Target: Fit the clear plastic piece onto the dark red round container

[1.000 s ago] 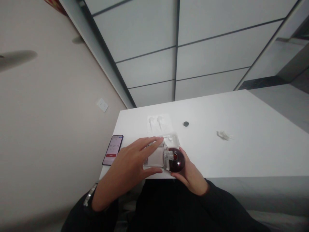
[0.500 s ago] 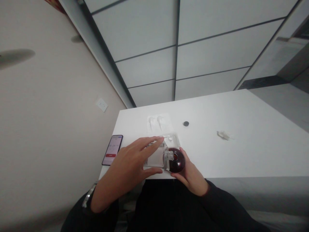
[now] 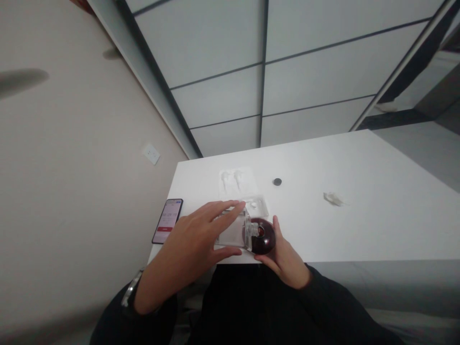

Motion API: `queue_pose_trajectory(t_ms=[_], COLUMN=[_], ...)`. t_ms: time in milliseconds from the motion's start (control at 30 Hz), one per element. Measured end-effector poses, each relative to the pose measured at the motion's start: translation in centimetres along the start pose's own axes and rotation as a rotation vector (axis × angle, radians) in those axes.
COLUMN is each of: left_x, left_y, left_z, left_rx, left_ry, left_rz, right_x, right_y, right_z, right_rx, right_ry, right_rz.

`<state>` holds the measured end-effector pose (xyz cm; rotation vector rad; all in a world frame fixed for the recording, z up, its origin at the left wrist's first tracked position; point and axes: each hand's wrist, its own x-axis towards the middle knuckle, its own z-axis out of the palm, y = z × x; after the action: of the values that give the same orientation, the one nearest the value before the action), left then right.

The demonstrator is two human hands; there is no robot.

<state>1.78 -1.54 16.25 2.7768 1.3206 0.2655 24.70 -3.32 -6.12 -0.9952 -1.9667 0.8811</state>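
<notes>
My left hand (image 3: 201, 230) is closed around a clear square bottle (image 3: 232, 235), tipped onto its side with the neck pointing right. The bottle's mouth meets the opening of a dark reddish-brown rounded bottle (image 3: 266, 242). My right hand (image 3: 287, 258) holds that dark bottle from its right side, with the thumb near its lower edge. Whether liquid runs between the two is too small to make out. Just behind the bottles lies a clear plastic tray (image 3: 261, 207) with a small round piece in it, partly covered by my left fingers.
A phone (image 3: 168, 221) with a timer on its screen lies at the table's left edge. Farther back is a white sheet (image 3: 247, 181) with two whitish pump-like pieces. A dark round cap (image 3: 277, 182) and a crumpled wrapper (image 3: 333, 199) rest to the right on the white table (image 3: 377, 225).
My right fingers have loosened slightly from the dark bottle's far side. At the upper right, a person's dark-clothed leg and light shoe have come into view. The bottles stay mouth to mouth.
</notes>
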Motion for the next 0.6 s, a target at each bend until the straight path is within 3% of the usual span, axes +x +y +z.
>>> queue_pose_trajectory(t_ms=[600], left_x=[0.13], left_y=[-0.07], left_z=[-0.07], left_rx=[0.001], left_ry=[-0.007], left_rz=[0.016], right_x=[0.51], right_y=[-0.59], right_z=[-0.39], right_rx=[-0.023], right_ry=[-0.038], right_rz=[-0.018])
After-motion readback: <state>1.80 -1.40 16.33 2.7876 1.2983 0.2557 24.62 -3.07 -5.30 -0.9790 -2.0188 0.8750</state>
